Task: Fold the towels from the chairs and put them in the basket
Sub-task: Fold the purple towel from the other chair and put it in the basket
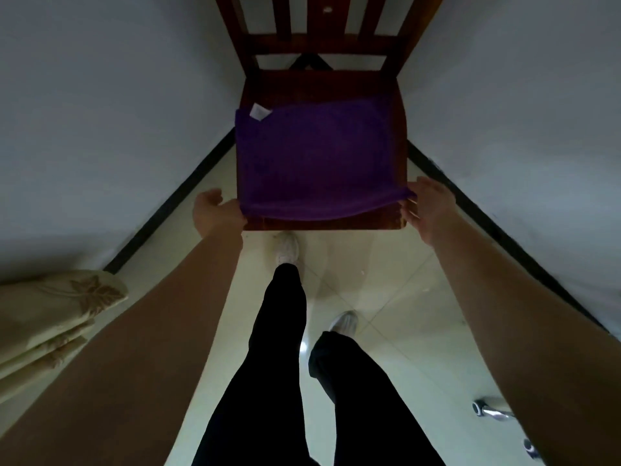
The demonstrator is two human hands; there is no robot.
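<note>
A purple towel (pixel 316 156) lies spread over the seat of a dark wooden chair (pixel 322 48) that stands in a corner. A white label shows at the towel's far left corner. My left hand (pixel 215 210) pinches the towel's near left corner at the seat's front edge. My right hand (pixel 428 205) pinches the near right corner. The near edge is lifted slightly off the seat and sags between my hands. No basket is in view.
White walls with black skirting close in on both sides of the chair. A cream patterned curtain (pixel 50 317) hangs at the left. A chrome caster leg (pixel 490 410) of an office chair sits at the lower right. My legs stand on the pale tiled floor (pixel 386 290).
</note>
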